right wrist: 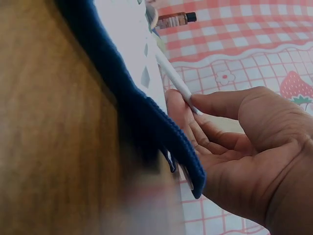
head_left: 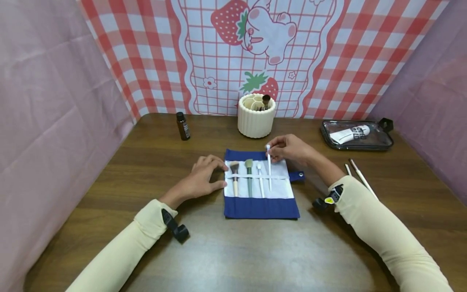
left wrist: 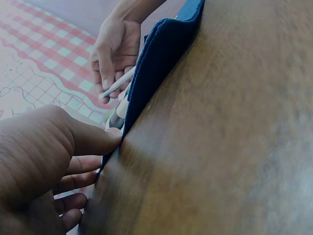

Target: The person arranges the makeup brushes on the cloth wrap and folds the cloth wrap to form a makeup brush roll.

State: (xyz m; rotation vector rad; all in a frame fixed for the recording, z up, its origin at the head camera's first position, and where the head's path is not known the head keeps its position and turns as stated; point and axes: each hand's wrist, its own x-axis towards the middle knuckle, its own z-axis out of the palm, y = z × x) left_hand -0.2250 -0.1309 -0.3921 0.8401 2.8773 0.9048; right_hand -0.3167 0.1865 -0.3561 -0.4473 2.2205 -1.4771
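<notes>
"What stands behind the brown wood-grain counter (head_left: 120, 194)?"

"A red-and-white checked backdrop (head_left: 153, 52), its wavy-edged middle panel printed with red strawberries (head_left: 226, 26) and a white cartoon animal (head_left: 271, 32)."

"And the sides?"

"Pale pink, creased cloth (head_left: 58, 113) on the left, pinkish-purple cloth (head_left: 427, 93) on the right."

"The light?"

"It leaves a pale, soft-edged sheen (head_left: 233, 247) across the counter's near part."

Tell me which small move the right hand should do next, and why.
Probably slide the slim white brush further down the blue, white-lined fabric roll: the right hand pinches its upper end, and both its ends sit higher than those of the tan-handled brush, green brush and second white brush.
</notes>
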